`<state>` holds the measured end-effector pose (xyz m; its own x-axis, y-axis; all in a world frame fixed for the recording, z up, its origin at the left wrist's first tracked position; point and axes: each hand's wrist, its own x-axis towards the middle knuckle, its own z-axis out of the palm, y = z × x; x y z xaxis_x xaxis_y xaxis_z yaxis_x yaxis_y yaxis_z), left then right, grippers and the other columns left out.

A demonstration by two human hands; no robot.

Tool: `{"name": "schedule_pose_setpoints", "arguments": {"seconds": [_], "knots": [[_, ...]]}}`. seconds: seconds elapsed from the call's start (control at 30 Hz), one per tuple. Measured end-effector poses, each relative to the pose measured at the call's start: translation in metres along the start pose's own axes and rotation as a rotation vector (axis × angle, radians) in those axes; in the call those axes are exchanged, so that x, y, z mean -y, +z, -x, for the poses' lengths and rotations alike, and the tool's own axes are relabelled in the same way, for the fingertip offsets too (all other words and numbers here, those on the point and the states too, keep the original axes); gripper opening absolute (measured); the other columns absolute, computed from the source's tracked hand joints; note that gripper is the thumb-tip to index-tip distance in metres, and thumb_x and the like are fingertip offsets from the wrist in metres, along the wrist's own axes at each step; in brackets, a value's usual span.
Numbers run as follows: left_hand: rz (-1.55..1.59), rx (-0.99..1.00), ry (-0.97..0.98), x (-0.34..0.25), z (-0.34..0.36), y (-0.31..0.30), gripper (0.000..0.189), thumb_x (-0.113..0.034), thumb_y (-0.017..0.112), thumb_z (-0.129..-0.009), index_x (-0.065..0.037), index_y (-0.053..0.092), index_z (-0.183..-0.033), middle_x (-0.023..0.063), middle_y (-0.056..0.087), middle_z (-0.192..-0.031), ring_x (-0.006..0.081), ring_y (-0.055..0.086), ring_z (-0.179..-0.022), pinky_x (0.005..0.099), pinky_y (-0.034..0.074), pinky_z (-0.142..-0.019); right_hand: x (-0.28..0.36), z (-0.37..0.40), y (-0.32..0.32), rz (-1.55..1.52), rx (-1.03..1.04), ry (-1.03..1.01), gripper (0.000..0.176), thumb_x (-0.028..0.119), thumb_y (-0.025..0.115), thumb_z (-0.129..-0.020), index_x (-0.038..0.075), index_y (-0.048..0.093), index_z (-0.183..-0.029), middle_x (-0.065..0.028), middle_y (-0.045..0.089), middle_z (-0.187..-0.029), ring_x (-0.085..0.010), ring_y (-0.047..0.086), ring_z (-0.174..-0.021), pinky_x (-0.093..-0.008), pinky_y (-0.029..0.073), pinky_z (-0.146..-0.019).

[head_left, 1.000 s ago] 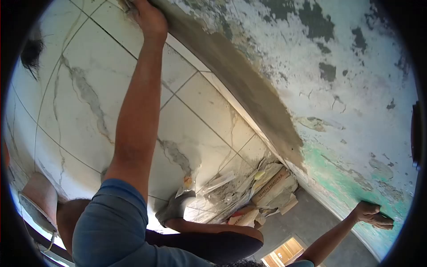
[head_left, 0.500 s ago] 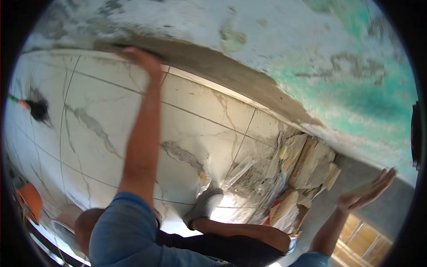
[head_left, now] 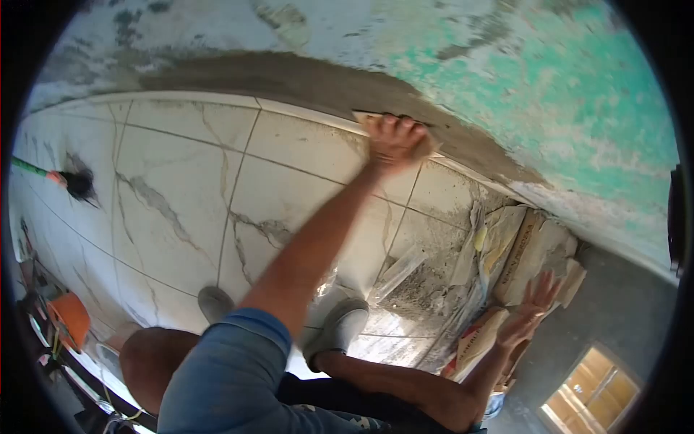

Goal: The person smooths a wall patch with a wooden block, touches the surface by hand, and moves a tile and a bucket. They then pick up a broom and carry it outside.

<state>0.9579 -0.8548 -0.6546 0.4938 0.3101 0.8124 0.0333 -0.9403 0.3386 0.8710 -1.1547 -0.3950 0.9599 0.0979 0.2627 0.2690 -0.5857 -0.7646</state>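
My left hand (head_left: 394,145) grips a flat pale board (head_left: 363,116), mostly covered by the fingers. It lies against the lower edge of a band of wet grey mortar (head_left: 289,79) on the wall, just above the narrow white skirting strip (head_left: 311,116). My right hand (head_left: 526,315) is raised with its fingers spread and nothing in it. Behind it are torn cardboard and paper sacks (head_left: 531,249).
White veined tiles (head_left: 173,217) cover the floor, with dirt and plastic scraps (head_left: 405,271) on the right. A green-handled brush (head_left: 76,184) and an orange bucket (head_left: 70,318) are at left. The wall (head_left: 506,94) has peeling blue-green paint.
My left hand has swept right along the mortar band with the board. My right hand has come lower and to the left, in front of the sacks. The view has shifted slightly.
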Motion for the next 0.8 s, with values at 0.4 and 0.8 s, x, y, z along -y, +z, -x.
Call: {"name": "schedule_pose_setpoints", "arguments": {"seconds": [0.4,0.8], "knots": [[-0.253,-0.201,0.270,0.142,-0.052,-0.071,0.070,-0.046,0.030,-0.090,-0.002,0.009,-0.141,0.0217,-0.009,-0.146,0.0398,-0.008,-0.134,0.0619,-0.002,-0.102,-0.045,0.047,-0.017,0.115,0.003,0.323,0.087,0.067,0.030,-0.084,-0.001,0.021,-0.139,-0.0223,0.034,-0.136,-0.0332,0.031,-0.129,-0.0472,0.024,-0.105],[-0.673,0.619,0.732,0.290,-0.111,-0.216,0.045,-0.028,0.050,-0.084,-0.013,0.045,-0.126,0.0043,0.052,-0.114,0.0238,0.048,-0.106,0.0416,0.037,-0.089,-0.050,0.080,-0.047,0.159,0.029,0.393,0.076,0.058,0.029,-0.089,0.002,0.022,-0.140,-0.0226,0.035,-0.136,-0.0337,0.031,-0.129,-0.0453,0.022,-0.107]]}}
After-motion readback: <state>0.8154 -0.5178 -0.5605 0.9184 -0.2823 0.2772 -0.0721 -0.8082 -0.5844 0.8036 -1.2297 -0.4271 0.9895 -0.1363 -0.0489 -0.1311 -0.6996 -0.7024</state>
